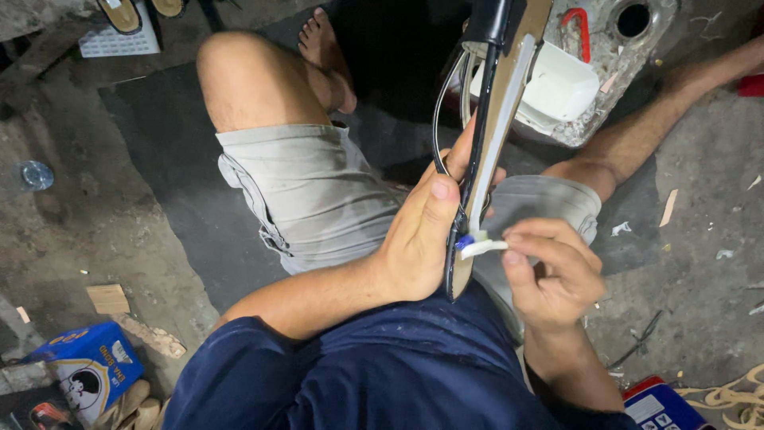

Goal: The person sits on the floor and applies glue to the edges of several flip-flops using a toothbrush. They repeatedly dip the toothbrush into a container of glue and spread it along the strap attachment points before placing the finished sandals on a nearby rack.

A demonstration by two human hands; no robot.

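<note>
I sit on the floor with a long sandal sole (495, 119) held on edge in front of me, black on one side, tan on the other, with a thin strap loop at its far end. My left hand (420, 235) grips it near its lower end, thumb pressed against the black edge. My right hand (553, 279) pinches a small white brush with a blue neck (480, 245), and its tip touches the sole's pale edge, which is coated in white glue.
A white tub (561, 86) sits on a glue-crusted stand (621, 56) by my right knee. A blue box (91, 368) and wood scraps lie at lower left, a plastic bottle (33, 175) at left, and a dark mat (175, 183) under my legs.
</note>
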